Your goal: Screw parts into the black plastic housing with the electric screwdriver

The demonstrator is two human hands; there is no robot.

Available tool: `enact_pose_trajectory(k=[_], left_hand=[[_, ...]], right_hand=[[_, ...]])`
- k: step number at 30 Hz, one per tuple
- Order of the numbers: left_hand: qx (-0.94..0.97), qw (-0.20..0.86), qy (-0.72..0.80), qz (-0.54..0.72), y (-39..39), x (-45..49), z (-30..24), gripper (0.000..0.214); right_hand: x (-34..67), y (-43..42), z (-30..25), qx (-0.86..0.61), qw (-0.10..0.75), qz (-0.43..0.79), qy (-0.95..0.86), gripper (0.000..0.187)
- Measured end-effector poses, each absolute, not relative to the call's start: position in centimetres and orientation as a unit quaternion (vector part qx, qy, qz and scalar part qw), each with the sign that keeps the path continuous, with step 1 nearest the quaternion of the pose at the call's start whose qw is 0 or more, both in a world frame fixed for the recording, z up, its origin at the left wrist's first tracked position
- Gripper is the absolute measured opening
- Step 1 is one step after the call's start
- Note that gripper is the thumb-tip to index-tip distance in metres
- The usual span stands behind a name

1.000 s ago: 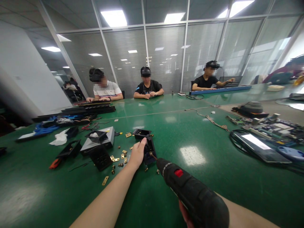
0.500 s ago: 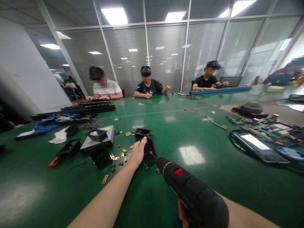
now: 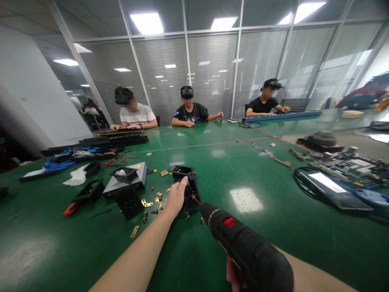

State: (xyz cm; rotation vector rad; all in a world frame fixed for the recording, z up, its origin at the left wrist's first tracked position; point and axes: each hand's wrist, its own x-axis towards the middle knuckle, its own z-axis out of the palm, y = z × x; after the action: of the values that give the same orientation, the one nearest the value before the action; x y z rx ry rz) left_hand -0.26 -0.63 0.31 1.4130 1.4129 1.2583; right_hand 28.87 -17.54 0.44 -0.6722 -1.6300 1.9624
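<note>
My left hand (image 3: 176, 197) is closed on a black plastic housing (image 3: 192, 190), its thumb over the near top edge, and holds it tilted on the table. My right hand (image 3: 234, 273) grips a black power drill (image 3: 243, 239) with a red switch on top; the drill hides most of that hand. From the chuck, the thin bit points into the housing and meets a brass-coloured screw (image 3: 193, 196) there. Another black housing (image 3: 182, 171) lies just behind. Loose brass plates (image 3: 148, 205) and small screws (image 3: 145, 219) are scattered left of my left hand.
On the left are a grey metal box (image 3: 138, 178), black frames (image 3: 88, 190) and orange-handled pliers (image 3: 70, 209). A phone-like device (image 3: 331, 188) and circuit boards (image 3: 355, 164) lie on the right. Across the green table (image 3: 212, 142) sit several people (image 3: 191, 111).
My hands, the drill and the housing stay almost in place. Across the table, the middle person's hand has come down onto a small object.
</note>
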Motion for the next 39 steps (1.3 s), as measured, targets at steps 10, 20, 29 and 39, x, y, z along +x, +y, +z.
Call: enact_pose_trajectory(k=[10,20,29,39], left_hand=[[0.553,0.377,0.559,0.489,-0.8,-0.2,0.3,0.085],[0.549,0.395,0.56,0.479,-1.1,0.0,0.4,0.085],[0.547,0.38,0.563,0.489,-1.0,0.0,0.3,0.087],[0.542,0.399,0.556,0.488,-1.0,0.0,0.3,0.087]], right_hand=[[28.8,-17.1,1.6,-0.225,0.242,0.758,-0.562,0.032],[28.4,-14.0,-6.0,-0.218,0.144,0.843,-0.471,0.056],[29.0,-14.2,-6.3,-0.228,0.139,0.857,-0.441,0.05],[28.8,-13.7,-7.0,-0.216,0.106,0.866,-0.439,0.047]])
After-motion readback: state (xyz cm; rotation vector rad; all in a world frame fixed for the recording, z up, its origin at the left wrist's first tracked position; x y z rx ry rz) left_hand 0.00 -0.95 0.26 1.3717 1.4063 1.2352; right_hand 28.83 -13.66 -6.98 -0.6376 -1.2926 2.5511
